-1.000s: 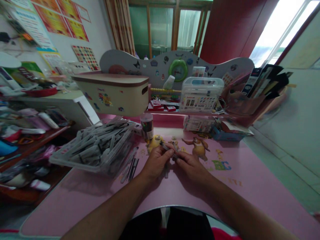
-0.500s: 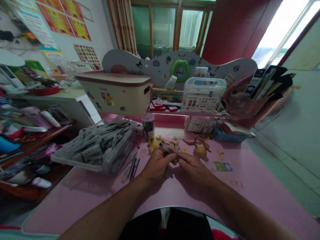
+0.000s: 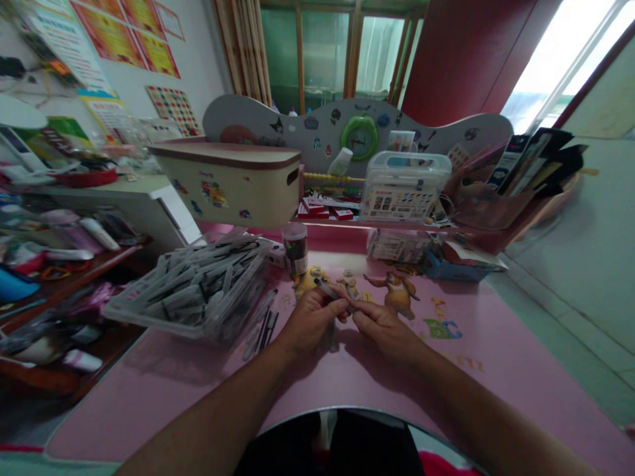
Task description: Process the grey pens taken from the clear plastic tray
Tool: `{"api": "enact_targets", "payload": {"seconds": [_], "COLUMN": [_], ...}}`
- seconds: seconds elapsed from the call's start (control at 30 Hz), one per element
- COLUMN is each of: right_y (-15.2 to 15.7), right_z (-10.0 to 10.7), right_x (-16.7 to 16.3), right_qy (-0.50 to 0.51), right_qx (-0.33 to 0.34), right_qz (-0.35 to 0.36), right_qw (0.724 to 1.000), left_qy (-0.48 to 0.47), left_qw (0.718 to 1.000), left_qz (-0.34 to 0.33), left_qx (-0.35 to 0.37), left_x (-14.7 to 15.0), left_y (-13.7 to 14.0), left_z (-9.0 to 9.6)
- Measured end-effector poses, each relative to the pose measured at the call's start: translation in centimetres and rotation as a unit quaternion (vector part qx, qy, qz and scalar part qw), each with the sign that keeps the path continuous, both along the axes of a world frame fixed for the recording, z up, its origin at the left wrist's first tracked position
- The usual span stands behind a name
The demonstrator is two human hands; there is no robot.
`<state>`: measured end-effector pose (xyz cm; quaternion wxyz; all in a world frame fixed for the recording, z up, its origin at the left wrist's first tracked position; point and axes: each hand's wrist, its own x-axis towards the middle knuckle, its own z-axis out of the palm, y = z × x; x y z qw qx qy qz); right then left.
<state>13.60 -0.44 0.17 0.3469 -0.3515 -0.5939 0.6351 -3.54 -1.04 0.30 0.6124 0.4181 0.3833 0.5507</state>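
My left hand (image 3: 313,322) and my right hand (image 3: 383,328) meet over the middle of the pink desk. Between them they pinch a slim grey pen (image 3: 325,288), its dark end pointing up and left past my left fingers. My right fingertips close on its other end, which is mostly covered. Beneath my hands lies a translucent strip (image 3: 331,340), partly hidden. To the left, several dark and clear pens (image 3: 265,334) lie side by side on the desk. Beyond them stands a clear plastic bin (image 3: 218,330) heaped with grey, translucent pens (image 3: 198,284).
A clear cup (image 3: 296,250) stands behind my hands, below a shelf. On the shelf are a cream lidded box (image 3: 233,188), a clear carry case (image 3: 404,192) and a green clock (image 3: 359,139). A blue box (image 3: 459,268) sits at the back right of the desk (image 3: 501,396).
The pen has shifted slightly in my fingers, and more of its dark end now shows at the upper left. My hands stay in nearly the same place.
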Motion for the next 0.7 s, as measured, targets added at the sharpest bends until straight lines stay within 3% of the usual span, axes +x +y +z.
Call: {"api": "enact_targets", "payload": {"seconds": [0.1,0.17,0.4,0.57,0.7], "right_y": [0.3,0.7,1.0,1.4,1.2], "right_z": [-0.9,-1.5,-1.5,-0.8,-1.4], "right_x": [0.1,0.3,-0.1,0.4,0.5], "right_qy": [0.057,0.082,0.131,0.119,0.096], "right_qx": [-0.112,-0.140,-0.142,-0.126,-0.121], "right_qz": [-0.029,-0.048,-0.110,-0.119,-0.140], "right_qw": [0.992,0.986,0.975,0.978,0.978], "left_qy": [-0.030,-0.047,-0.057,-0.053,-0.073], "left_qw": [0.999,0.998,0.995,0.977,0.967], "left_qz": [0.028,0.029,-0.061,-0.181,-0.215], "left_qx": [-0.021,-0.036,-0.051,-0.104,-0.114], "left_x": [-0.4,-0.7,-0.8,-0.9,-1.0], "left_y": [0.7,1.2,1.1,0.7,0.6], "left_z": [-0.2,-0.3,-0.8,-1.3,-1.4]}}
